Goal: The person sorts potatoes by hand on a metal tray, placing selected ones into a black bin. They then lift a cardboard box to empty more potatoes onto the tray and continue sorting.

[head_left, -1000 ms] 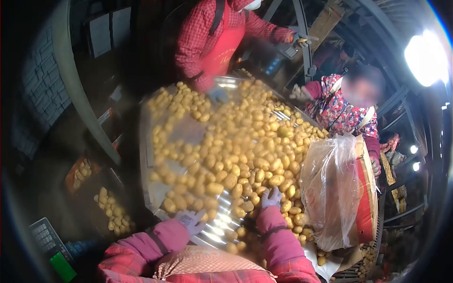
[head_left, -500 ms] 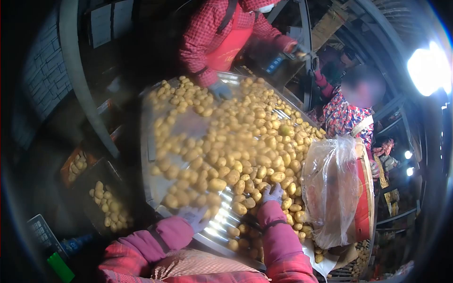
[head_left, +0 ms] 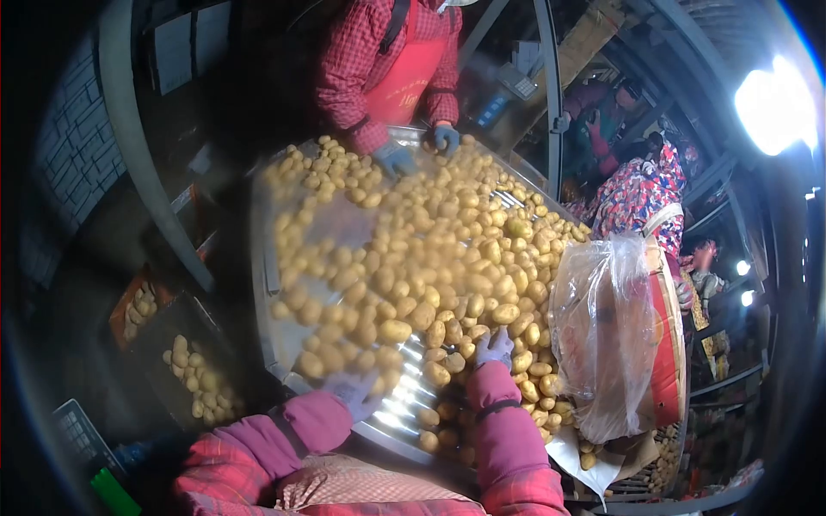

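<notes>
A heap of potatoes (head_left: 465,249) covers most of a metal sorting table (head_left: 268,348) with a slatted or roller surface. At the near left edge rests my left hand (head_left: 353,392) in a pale lavender glove, fingers stretched toward the nearest potatoes, though a smeared patch of the lens makes it hazy. My right hand (head_left: 494,347), gloved alike, reaches among the potatoes at the near right. Its fingers are extended and apart, touching the potatoes around it, with no potato seen in its grip.
Across the table stands a co-worker in a red apron (head_left: 400,82), both gloved hands on the potatoes. A red carton (head_left: 667,361) lined with clear plastic (head_left: 602,335) stands at the right, another person behind it. A dark crate of potatoes (head_left: 249,404) sits lower left.
The co-worker opposite has brought one raised hand down onto the potatoes. The person at the right has bent their head down. My hands stay nearly in place.
</notes>
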`<state>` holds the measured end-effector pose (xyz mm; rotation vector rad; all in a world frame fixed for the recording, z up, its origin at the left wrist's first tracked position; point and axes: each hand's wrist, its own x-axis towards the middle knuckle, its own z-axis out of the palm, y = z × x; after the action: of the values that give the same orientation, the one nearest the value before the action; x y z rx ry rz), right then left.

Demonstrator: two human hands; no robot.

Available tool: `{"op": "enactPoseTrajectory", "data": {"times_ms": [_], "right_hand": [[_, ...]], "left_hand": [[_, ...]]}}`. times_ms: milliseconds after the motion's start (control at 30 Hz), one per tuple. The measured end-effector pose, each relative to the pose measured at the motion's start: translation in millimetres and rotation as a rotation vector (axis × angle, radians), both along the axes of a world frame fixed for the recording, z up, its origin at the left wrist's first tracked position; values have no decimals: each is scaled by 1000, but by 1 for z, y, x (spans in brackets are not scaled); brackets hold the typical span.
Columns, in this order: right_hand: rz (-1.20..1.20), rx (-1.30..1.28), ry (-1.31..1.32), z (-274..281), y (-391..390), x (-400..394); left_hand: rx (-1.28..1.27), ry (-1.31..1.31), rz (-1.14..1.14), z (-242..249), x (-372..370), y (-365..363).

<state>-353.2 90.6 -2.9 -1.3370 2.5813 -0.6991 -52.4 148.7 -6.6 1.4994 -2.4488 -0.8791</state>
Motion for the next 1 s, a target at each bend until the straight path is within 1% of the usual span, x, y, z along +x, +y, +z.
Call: {"op": "enactPoseTrajectory", "data": {"times_ms": [67,100,167,267,400,467,567,667,733,800,867,933,1000], "right_hand": [[0,-2,8,-2,3,2],[25,-48,23,-4,5,3],[53,-98,41,-5,6,1],[70,-111,52,-7,6,1],[60,-91,-3,-2,6,5],[60,-77,-9,-3,5,4],[68,-58,-14,-7,4,3],[6,-47,-26,-11,2,5],[51,-99,72,-23,0,-1],[33,-121,44,-22,0,1],[12,-137,20,-25,4,-1],[64,-253,-8,-31,5,-3],[64,-231,38,-30,8,-4]], "left_hand": [[1,7,-9,-3,1,1],[5,10,-14,-3,0,2],[42,-86,-24,-2,-3,-1],[40,-62,-31,-5,-1,-2],[64,-30,-15,0,-1,-3],[135,-55,-28,0,-1,-5],[146,-65,-22,0,-1,-5],[140,-66,-15,1,0,-4],[135,-69,-9,0,-1,-4],[140,-75,-8,2,-1,-4],[211,-110,-11,7,-3,-7],[205,-104,-3,6,-3,-8],[203,-104,-1,0,-4,-5]]}}
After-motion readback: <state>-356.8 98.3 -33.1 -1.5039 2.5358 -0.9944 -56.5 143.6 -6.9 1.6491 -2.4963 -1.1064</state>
